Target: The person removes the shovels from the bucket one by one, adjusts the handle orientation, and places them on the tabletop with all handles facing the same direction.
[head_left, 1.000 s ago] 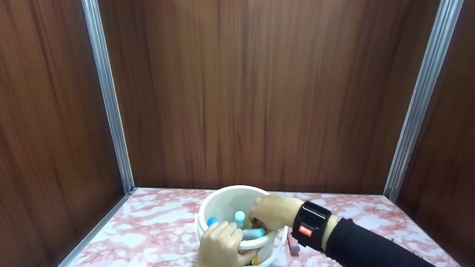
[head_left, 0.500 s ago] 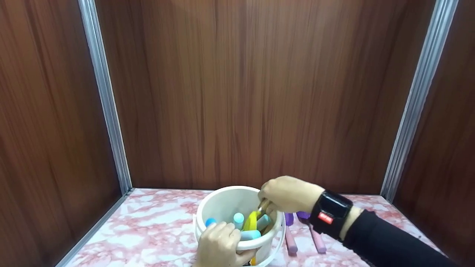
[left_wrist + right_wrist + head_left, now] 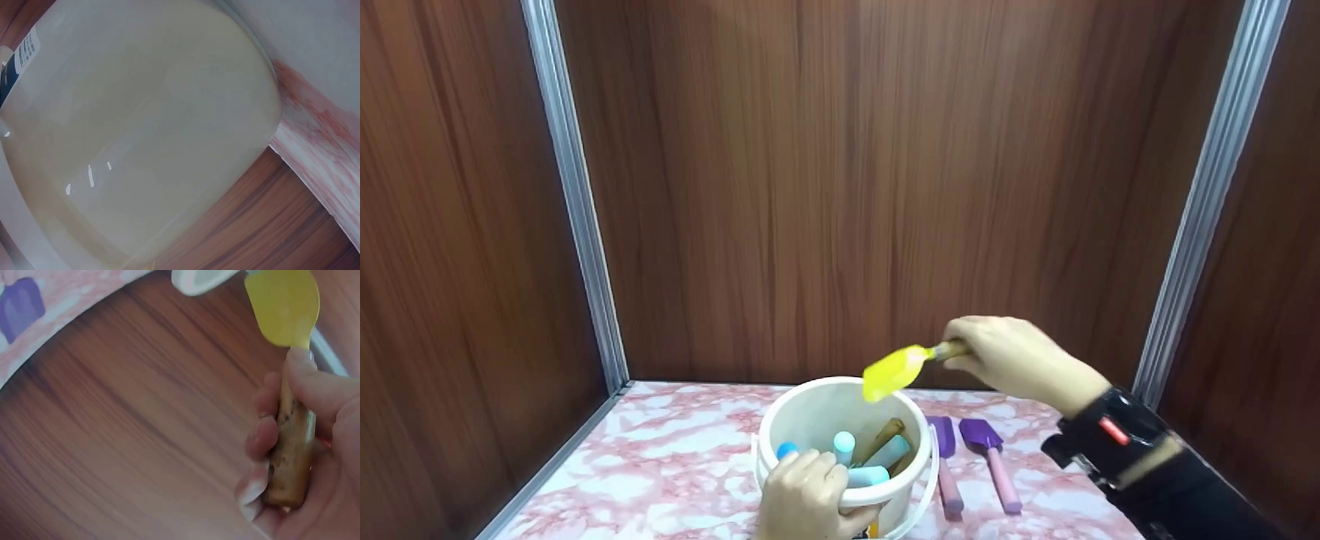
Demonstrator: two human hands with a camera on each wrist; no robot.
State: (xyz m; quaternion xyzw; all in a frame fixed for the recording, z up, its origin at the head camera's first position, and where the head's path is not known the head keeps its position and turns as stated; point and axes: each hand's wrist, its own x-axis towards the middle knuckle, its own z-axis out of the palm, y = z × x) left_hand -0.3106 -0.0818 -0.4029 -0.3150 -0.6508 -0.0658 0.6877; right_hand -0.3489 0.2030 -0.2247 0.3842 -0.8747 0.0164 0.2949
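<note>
Grip of right hand [image 3: 1024, 358] curled firmly round wooden handle [image 3: 291, 458] of yellow spatula [image 3: 894, 373], at bucket's [image 3: 808, 416] far rim in head view; left hand [image 3: 806, 495] grips near rim. Spatula probably light, blade [image 3: 287, 306] bendy; mid-handle likely surest hold.

No text can be read. On the wall of the bucket [image 3: 146, 124], which stands on the table [image 3: 675, 465] about midway between its left and right edges, a white and dark label [image 3: 27, 50] carries dark rows of print too small to make out. The red tag [image 3: 1114, 430] on the black wristband [image 3: 1136, 418] by the right hand [image 3: 1009, 356] is blurred beyond reading.
</note>
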